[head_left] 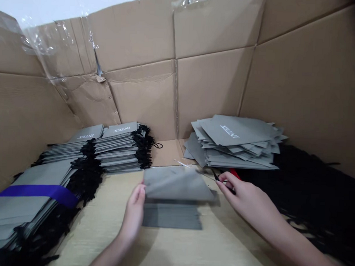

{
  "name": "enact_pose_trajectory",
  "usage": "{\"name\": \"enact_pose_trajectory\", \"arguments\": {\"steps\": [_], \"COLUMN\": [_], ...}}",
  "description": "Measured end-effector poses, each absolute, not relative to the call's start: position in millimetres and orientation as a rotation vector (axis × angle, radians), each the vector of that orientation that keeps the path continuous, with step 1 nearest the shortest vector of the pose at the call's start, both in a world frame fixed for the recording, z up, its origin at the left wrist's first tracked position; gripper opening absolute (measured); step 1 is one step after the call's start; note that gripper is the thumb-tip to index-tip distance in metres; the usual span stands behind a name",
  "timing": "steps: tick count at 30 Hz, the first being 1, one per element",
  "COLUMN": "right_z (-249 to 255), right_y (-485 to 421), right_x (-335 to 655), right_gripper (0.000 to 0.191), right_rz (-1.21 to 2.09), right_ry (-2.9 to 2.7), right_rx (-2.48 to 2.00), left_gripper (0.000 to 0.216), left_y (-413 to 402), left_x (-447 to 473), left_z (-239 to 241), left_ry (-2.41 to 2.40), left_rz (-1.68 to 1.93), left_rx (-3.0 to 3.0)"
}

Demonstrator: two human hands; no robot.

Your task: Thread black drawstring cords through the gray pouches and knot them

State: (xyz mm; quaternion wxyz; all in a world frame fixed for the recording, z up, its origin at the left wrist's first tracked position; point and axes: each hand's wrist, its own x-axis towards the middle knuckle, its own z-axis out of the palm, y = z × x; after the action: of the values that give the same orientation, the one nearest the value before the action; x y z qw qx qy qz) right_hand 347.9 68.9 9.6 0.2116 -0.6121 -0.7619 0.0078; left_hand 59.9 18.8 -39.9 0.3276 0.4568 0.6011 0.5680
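My left hand (137, 201) grips the left edge of a flat grey fabric pouch (175, 184), thumb on top. The pouch is raised above a small pile of similar grey pouches (172, 217). My right hand (239, 190) is closed on a thin tool with a black grip (229, 188); its slim metal-looking shaft points left to the pouch's upper right corner. The exact kind of tool is not clear, and whether its tip touches the pouch I cannot tell. Something red (234, 174) shows just behind my right hand.
Stacked grey pouches with black cords (118, 150) stand at the left, one bundle crossed by a purple band (39, 191). A loose pile of INTEX-printed pouches (238, 141) lies back right. Black cords (304, 185) heap at the right. Cardboard walls (143, 96) enclose the work surface.
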Motion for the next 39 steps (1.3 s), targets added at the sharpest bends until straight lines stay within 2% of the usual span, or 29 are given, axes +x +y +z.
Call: {"name": "enact_pose_trajectory", "arguments": {"steps": [3,4,6,8,10,14,17,21,24,27,29,31,35,39], "right_z": [14,15,16,14,11,-1,-10,-12,-9,-7,-7,-7,-5,-2], "right_y": [64,62,59,56,54,51,47,39,34,30,28,26,18,17], "right_x": [350,350,348,345,341,331,323,312,308,306,306,306,306,307], "right_gripper": [0.022,0.021,0.021,0.02,0.019,0.015,0.012,0.013,0.019,0.026,0.029,0.03,0.03,0.03], "right_rz": [0.007,0.0,-0.014,-0.005,0.031,0.121,0.21,0.409,0.534,0.605,0.616,0.615,0.546,0.421], "right_ry": [-2.08,-2.085,-2.12,-2.177,-2.227,-2.297,-2.336,-2.278,-2.232,-2.178,-2.155,-2.149,-2.217,-2.305], "right_rx": [-1.692,-1.693,-1.689,-1.667,-1.641,-1.594,-1.534,-1.477,-1.444,-1.404,-1.38,-1.359,-1.347,-1.396], "left_gripper": [0.041,0.036,0.027,0.021,0.027,0.044,0.042,0.046,0.05,0.034,0.036,0.037,0.026,0.011], "left_y": [11,3,-19,-42,-60,-65,-48,-23,-15,-14,-13,-8,14,34], "left_x": [43,24,-22,-68,-99,-100,-72,-35,4,58,92,117,139,143], "left_z": [-16,-13,-17,-32,-48,-53,-31,4,21,30,33,36,35,14], "left_ry": [1.657,1.818,2.149,2.302,2.282,2.349,2.395,2.424,2.53,2.156,1.918,1.886,1.707,1.481], "left_rz": [1.713,1.818,1.767,1.4,0.86,0.096,-0.267,-0.56,-0.353,0.117,0.362,0.602,0.798,1.088], "left_rx": [1.233,1.376,1.83,2.225,2.459,2.455,2.529,2.686,2.599,2.434,2.351,2.316,2.187,1.885]}}
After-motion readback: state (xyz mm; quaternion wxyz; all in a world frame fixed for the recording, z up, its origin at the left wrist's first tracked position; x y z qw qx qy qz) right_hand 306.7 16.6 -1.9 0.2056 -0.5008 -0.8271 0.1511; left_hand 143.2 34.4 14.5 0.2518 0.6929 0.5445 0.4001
